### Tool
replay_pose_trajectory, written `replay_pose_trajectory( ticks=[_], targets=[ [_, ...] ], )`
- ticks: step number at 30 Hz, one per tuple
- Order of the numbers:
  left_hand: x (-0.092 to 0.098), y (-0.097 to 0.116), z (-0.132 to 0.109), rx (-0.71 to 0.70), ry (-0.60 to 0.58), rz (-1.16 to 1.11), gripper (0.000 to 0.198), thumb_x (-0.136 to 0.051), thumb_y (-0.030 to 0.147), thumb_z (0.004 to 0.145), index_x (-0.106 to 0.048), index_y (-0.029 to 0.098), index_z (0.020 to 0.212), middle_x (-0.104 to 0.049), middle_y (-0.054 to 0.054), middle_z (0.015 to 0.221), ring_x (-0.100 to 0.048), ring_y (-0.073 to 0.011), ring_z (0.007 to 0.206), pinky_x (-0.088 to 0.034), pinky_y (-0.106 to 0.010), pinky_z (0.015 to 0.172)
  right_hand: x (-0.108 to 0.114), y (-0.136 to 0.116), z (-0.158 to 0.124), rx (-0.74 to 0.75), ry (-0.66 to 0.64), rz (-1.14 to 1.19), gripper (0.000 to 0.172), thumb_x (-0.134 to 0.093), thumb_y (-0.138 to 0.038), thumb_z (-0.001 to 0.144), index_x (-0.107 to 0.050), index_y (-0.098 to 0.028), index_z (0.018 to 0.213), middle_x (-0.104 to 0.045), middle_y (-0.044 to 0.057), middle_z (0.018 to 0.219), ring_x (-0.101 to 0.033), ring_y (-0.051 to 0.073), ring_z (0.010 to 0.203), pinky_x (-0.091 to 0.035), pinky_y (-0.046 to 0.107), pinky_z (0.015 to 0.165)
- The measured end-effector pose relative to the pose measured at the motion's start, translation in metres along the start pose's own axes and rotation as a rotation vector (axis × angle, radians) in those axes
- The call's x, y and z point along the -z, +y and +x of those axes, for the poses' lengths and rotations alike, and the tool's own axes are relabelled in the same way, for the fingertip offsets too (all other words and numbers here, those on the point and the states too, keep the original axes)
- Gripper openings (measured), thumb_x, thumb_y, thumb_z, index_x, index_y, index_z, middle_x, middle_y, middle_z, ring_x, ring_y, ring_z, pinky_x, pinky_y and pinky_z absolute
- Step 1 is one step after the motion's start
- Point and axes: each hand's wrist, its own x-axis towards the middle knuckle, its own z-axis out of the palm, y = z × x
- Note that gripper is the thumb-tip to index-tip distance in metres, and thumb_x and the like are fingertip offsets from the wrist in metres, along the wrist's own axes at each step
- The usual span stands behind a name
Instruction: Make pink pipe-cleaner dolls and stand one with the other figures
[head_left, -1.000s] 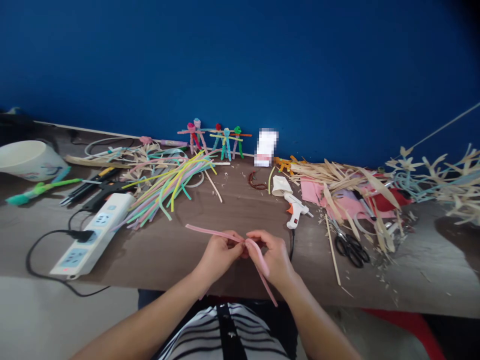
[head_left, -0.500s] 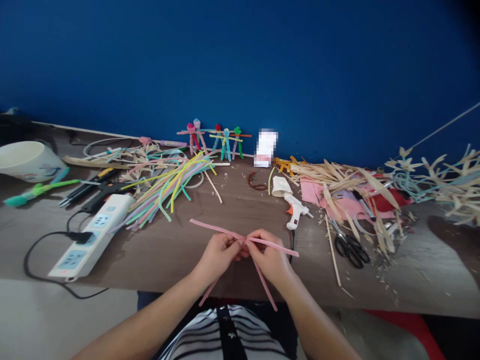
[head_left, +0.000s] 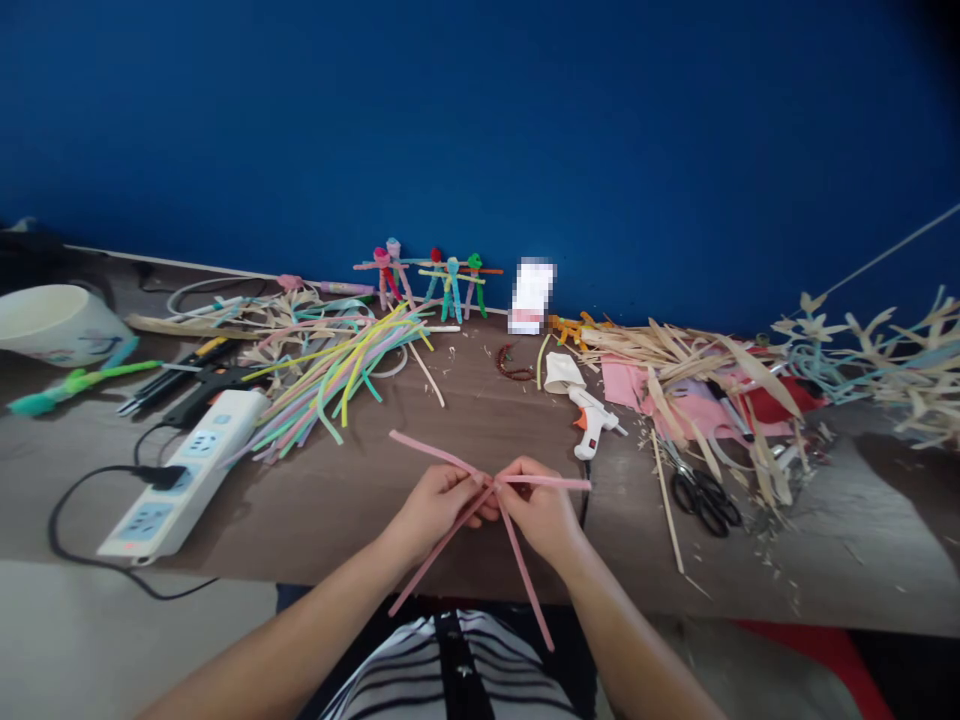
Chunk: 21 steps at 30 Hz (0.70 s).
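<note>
Pink pipe cleaners (head_left: 526, 575) meet at one point between my hands, over the near part of the table, with ends sticking out in an X. My left hand (head_left: 444, 508) pinches them just left of the crossing. At the right side of the crossing, my right hand (head_left: 534, 502) grips them between thumb and fingers. Two ends hang down toward my striped shirt, one points up and left, one reaches right. The exact twist at the middle is covered by my fingertips.
A white glue gun (head_left: 591, 425) lies ahead on the right, near black-handled scissors (head_left: 705, 498). Coloured pipe cleaners (head_left: 330, 385) are heaped on the left beside a power strip (head_left: 187, 475). Several pipe-cleaner figures (head_left: 452, 288) stand by the blue wall.
The lower left pink end has swung out in front of my left hand. The right end has turned closer to level, and the upper left end is steeper. Both hands stay nearly in place.
</note>
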Motion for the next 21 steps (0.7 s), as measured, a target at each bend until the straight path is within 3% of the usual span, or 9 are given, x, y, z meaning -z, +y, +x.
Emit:
replay_pose_trajectory(
  ticks=[7,14,21],
  targets=[
    [0.0,-0.003,-0.001,-0.205,0.048,0.195,0.027,-0.047,0.034,0.074,-0.057,0.011,0.063,-0.059,-0.002,0.051,-0.055,-0.0104,0.047,-0.043,-0.019,0.046,-0.005,-0.003,-0.003,-0.072,-0.057,0.196,0.01,-0.053,-0.021,0.068,-0.051,-0.017,0.059,-0.054,-0.002,0.052,-0.049,0.01,0.048,-0.039,0.02,0.045],
    [-0.001,0.002,0.0,-0.031,0.068,0.003,0.029,-0.049,0.035,0.074,-0.06,0.01,0.08,-0.064,-0.006,0.064,-0.06,-0.0127,0.059,-0.044,-0.018,0.049,0.0,0.005,0.0,-0.253,-0.14,0.434,0.014,-0.055,-0.025,0.068,-0.055,-0.016,0.079,-0.056,-0.002,0.06,-0.052,0.009,0.05,-0.043,0.02,0.045],
    [-0.003,0.0,-0.003,-0.089,0.084,0.048,0.023,-0.054,0.031,0.07,-0.06,0.012,0.083,-0.062,-0.003,0.067,-0.058,-0.0123,0.062,-0.044,-0.019,0.048,0.0,0.006,-0.004,-0.228,-0.157,0.355,0.009,-0.056,-0.025,0.067,-0.056,-0.017,0.068,-0.053,-0.004,0.052,-0.048,0.008,0.043,-0.041,0.019,0.042]
  ],
)
